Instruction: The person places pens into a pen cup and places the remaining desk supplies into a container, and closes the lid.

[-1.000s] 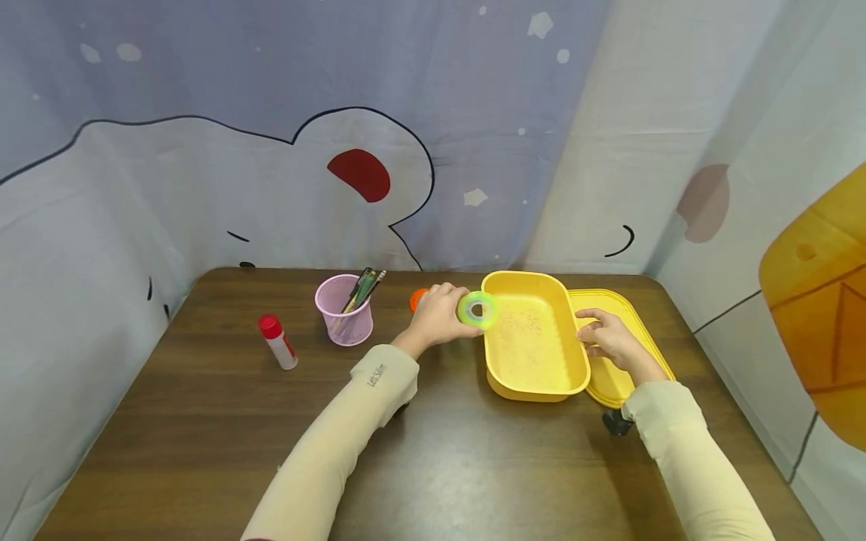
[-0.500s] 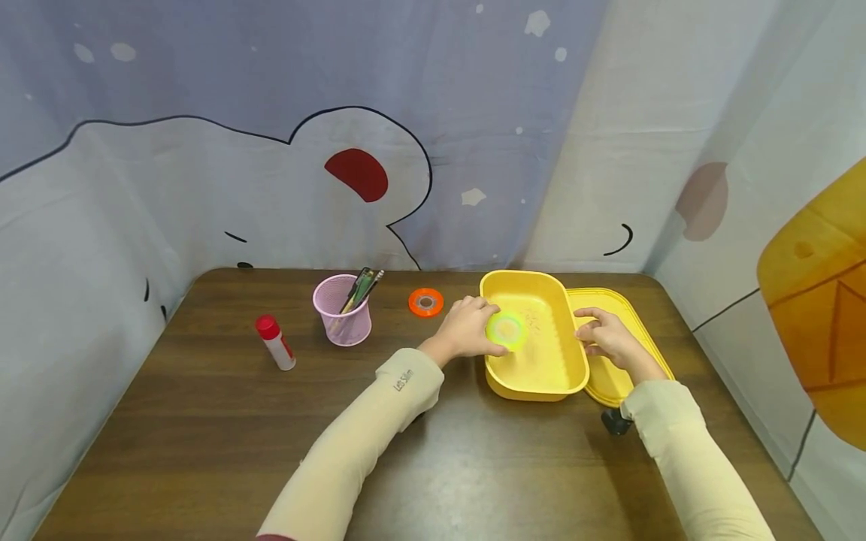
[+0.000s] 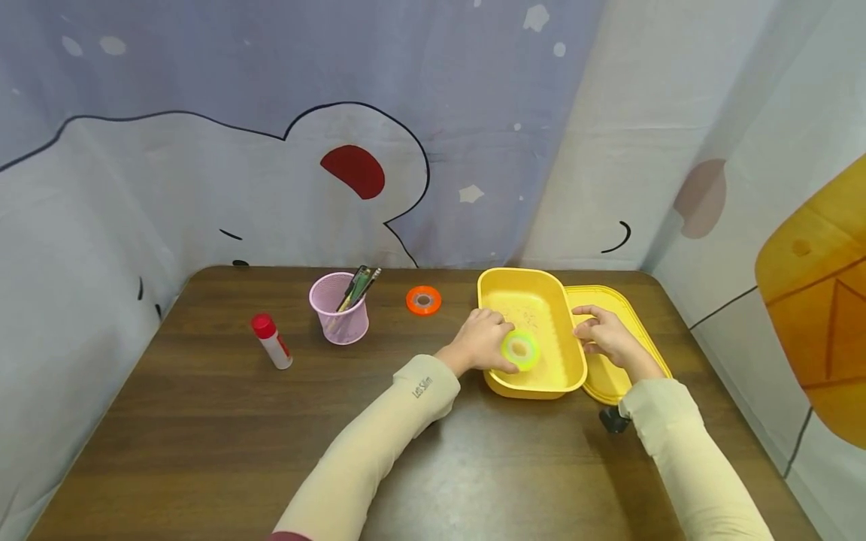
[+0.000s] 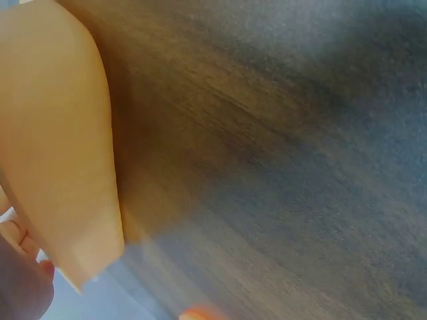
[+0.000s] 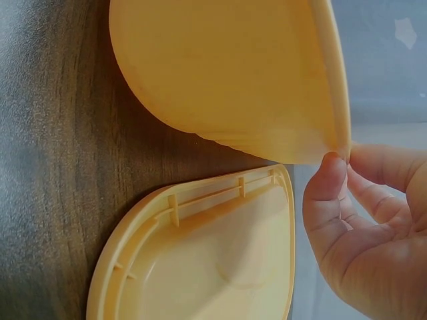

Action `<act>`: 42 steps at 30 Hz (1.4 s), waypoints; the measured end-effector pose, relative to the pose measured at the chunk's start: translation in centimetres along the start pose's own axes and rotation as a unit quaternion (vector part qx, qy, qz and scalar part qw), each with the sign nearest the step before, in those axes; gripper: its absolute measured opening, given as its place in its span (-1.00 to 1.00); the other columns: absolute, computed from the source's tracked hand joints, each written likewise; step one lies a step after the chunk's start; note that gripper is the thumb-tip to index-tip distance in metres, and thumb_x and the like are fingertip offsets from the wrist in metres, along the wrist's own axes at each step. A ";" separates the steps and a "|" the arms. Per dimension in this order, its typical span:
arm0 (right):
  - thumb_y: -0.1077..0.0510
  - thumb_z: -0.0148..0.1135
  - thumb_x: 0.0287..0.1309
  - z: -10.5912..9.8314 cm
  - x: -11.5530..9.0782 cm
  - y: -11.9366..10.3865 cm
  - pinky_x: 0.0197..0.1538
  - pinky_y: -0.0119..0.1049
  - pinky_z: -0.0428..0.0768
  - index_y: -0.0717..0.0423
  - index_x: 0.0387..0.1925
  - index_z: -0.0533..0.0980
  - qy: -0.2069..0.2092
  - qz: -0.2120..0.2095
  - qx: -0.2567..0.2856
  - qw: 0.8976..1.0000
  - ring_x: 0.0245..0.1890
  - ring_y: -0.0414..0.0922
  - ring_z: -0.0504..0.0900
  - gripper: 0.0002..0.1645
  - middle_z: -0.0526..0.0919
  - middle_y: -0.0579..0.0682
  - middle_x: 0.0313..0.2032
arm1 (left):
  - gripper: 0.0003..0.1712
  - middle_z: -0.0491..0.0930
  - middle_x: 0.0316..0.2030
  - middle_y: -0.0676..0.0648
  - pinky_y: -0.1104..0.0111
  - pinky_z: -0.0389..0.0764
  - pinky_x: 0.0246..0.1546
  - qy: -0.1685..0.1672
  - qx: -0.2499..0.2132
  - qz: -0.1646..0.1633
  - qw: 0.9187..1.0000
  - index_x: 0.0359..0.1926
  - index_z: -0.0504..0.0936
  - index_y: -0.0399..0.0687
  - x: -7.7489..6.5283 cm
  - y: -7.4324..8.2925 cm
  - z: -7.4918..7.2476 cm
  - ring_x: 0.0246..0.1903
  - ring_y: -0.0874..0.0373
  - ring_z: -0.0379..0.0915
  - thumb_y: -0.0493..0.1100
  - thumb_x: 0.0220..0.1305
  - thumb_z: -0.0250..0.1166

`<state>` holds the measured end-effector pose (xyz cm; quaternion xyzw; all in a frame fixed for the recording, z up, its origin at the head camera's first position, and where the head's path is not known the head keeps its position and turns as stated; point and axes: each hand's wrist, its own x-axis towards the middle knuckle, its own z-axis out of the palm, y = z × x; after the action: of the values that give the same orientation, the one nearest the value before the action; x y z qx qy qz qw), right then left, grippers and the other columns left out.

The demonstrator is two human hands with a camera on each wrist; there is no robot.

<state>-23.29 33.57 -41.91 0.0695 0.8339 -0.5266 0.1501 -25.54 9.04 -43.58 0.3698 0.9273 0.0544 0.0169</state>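
My left hand (image 3: 482, 342) reaches over the near left rim of a yellow plastic container (image 3: 537, 392). Between its thumb and fingers it holds a yellow-green tape roll (image 3: 533, 352), inside the container. Only part of that hand (image 4: 23, 280) shows in the left wrist view, beside the container's outer wall (image 4: 60, 147); the roll is hidden there. My right hand (image 3: 609, 342) pinches the container's right rim between thumb and fingers, as the right wrist view shows with the hand (image 5: 373, 233) at the rim's edge. The matching yellow lid (image 3: 612, 383) lies beneath this hand.
An orange tape roll (image 3: 412, 302) lies on the wooden table (image 3: 203, 436) left of the container. Further left stand a pink mesh cup (image 3: 346, 330) holding pens and a glue stick (image 3: 275, 347) with a red cap. A printed curtain (image 3: 271, 188) hangs behind.
My left hand has carried the yellow-green tape roll rightward and toward me, from the container's left rim to inside it. The orange roll has come into full view. The right hand has stayed put.
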 end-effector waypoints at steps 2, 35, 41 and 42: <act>0.30 -0.03 0.14 0.0 0.0 0.0 -0.39 -0.34 0.51 0.26 0.23 0.04 0.000 -0.001 0.002 1.000 -0.51 -0.25 0.36 -0.37 0.39 -0.13 -0.48 | -0.13 0.42 -0.07 0.07 0.29 0.16 0.14 -0.001 0.012 0.006 1.000 0.11 0.41 0.08 0.0 0.1 0.1 -0.01 0.17 0.24 0.42 -0.22 0.21; 0.31 -0.03 0.14 0.1 -0.1 0.0 -0.42 -0.35 0.49 0.30 0.24 0.03 -0.003 -0.006 0.001 1.000 -0.54 -0.24 0.35 -0.36 0.40 -0.11 -0.49 | -0.24 0.41 0.03 0.05 0.32 0.10 0.21 -0.054 0.026 0.013 0.998 0.16 0.38 0.10 0.3 0.4 0.0 0.06 0.15 0.22 0.27 -0.08 0.24; 0.33 -0.06 0.14 0.1 -0.4 -0.5 -0.42 -0.33 0.49 0.34 0.23 0.01 -0.010 -0.006 0.010 1.000 -0.53 -0.22 0.35 -0.37 0.40 -0.10 -0.49 | -0.27 0.41 0.07 0.03 0.33 0.12 0.23 0.009 -0.028 0.011 1.000 0.19 0.33 0.08 0.2 -0.4 0.2 0.09 0.15 0.24 0.24 0.00 0.20; 0.34 -0.06 0.14 0.2 -0.7 -0.9 -0.41 -0.33 0.48 0.35 0.23 0.01 -0.010 -0.006 0.011 1.000 -0.53 -0.21 0.35 -0.37 0.40 -0.09 -0.49 | -0.28 0.42 0.06 0.03 0.32 0.13 0.23 0.031 -0.040 0.008 0.999 0.19 0.33 0.07 0.0 -0.7 0.2 0.09 0.15 0.26 0.22 0.01 0.19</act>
<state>-22.83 33.03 -40.96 0.0609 0.8269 -0.5372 0.1550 -26.03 8.59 -43.84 0.3747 0.9214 0.1031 0.0028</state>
